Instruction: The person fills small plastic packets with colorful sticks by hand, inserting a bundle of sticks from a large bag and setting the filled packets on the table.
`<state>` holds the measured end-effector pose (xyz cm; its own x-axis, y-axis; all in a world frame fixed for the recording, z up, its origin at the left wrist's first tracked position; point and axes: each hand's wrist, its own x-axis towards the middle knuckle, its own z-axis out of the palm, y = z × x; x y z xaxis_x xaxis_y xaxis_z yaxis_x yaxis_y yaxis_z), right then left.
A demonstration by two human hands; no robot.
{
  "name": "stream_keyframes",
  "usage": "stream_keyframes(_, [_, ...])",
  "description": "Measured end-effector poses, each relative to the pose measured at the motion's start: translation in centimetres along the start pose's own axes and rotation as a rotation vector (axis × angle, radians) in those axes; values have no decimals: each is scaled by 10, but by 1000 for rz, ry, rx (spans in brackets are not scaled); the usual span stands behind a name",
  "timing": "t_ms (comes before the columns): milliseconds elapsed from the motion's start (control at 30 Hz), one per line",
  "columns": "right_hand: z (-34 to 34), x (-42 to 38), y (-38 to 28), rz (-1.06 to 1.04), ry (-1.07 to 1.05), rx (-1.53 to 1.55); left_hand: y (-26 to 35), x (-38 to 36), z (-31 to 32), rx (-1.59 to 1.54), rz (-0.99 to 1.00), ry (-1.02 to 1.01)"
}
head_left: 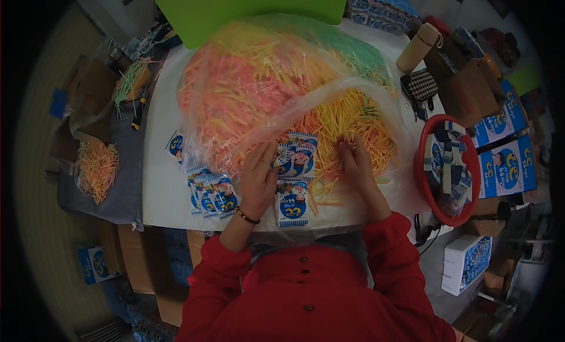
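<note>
A large clear plastic bag (294, 109) full of thin pink, orange, yellow and green sticks lies on the white table (159, 183). My left hand (259, 174) rests with its fingers stretched out, beside small blue-and-white printed packets (299, 156). Another such packet (292, 205) lies just below them, and several more packets (213, 193) are left of that hand. At the bag's mouth, my right hand (358, 162) has its fingers curled in among yellow sticks (376, 133). What those fingers hold, if anything, cannot be made out.
A red basket (421, 183) with packets stands at the table's right edge. Behind it are a beige bottle (418, 47) and a checkered pouch (419, 85). Printed boxes (507, 165) are stacked farther right. Loose sticks (97, 171) lie on a grey surface at left.
</note>
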<state>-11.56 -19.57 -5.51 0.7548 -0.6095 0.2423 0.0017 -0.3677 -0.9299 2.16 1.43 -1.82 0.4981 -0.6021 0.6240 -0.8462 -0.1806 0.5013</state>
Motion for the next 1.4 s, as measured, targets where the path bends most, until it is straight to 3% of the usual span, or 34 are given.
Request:
stream_keyframes(33, [-1,4,1,141,92,273,-2,-1,0,-1,0,1])
stream_keyframes(67, [-3,7,2,284,181,547,-4,-4,1,-312,-231,-6])
stream_keyframes(100, [-5,9,-1,286,177,547,-1,-1,-1,-622,-463,-11])
stream_keyframes(133, [-10,11,-4,298,204,647,3,4,-4,-619,-463,-8])
stream_keyframes(200, [-14,15,-8,305,228,749,13,15,-9,-1246,-931,97])
stream_keyframes(300, [-16,12,-14,263,211,898,-5,2,-7,-1421,-918,17])
stream_keyframes(400, [-12,10,-28,262,225,830,-7,-7,-1,-1219,-828,99])
stream_keyframes(500, [-6,5,-33,153,247,588,-5,-6,5,-1079,-737,65])
stream_keyframes(533, [-4,4,-24,40,198,330,-7,-9,10,-1077,-735,67])
stream_keyframes(567, [-4,3,-15,-73,150,70,-10,-13,17,-911,-621,20])
stream_keyframes(600, [-5,0,-8,-75,150,69,-8,-13,19,-746,-508,-26])
stream_keyframes(667, [-7,-7,7,49,-28,-108,-3,-16,23,-823,-572,-79])
stream_keyframes(733, [-6,-8,8,-42,-30,-195,1,-18,20,-897,-650,-140])
stream_keyframes(767, [-5,-8,7,-144,-26,-283,-1,-16,17,-624,-452,-166])
stream_keyframes(800, [-6,-8,0,-144,-22,-285,-2,-14,16,-353,-249,-186])
stream_keyframes(867, [-9,-7,-18,168,-10,39,-8,-16,21,-390,-204,-143])
stream_keyframes(900, [-12,-3,-18,163,-6,33,-7,-14,21,-422,-165,-99])
stream_keyframes(933, [-15,2,-18,144,136,221,-7,-12,19,-428,-162,-98])
stream_keyframes(967, [-17,7,-17,127,278,410,-8,-13,15,-749,-450,-1])
stream_keyframes(1000, [-21,9,-14,134,282,406,-5,-12,7,-1062,-749,98])
stream_keyframes(1033, [-27,10,-11,241,313,747,-1,-6,-1,-1328,-857,146])
stream_keyframes(1067, [-30,12,-9,340,336,1090,0,-4,-6,-1329,-859,145])
stream_keyframes(1133, [-29,11,-23,382,345,1092,2,4,-17,-1569,-1111,114])
stream_keyframes(1200, [-24,7,-27,432,352,1093,21,10,-24,-1578,-1126,70])
stream_keyframes(1267, [-17,2,-24,273,278,944,29,5,-22,-1579,-1144,31])
stream_keyframes(1333, [-9,-2,-43,250,233,906,24,-12,-14,-1660,-1009,-191])
stream_keyframes(1400, [-4,-6,-67,224,189,866,28,-25,-7,-1646,-1034,-143])
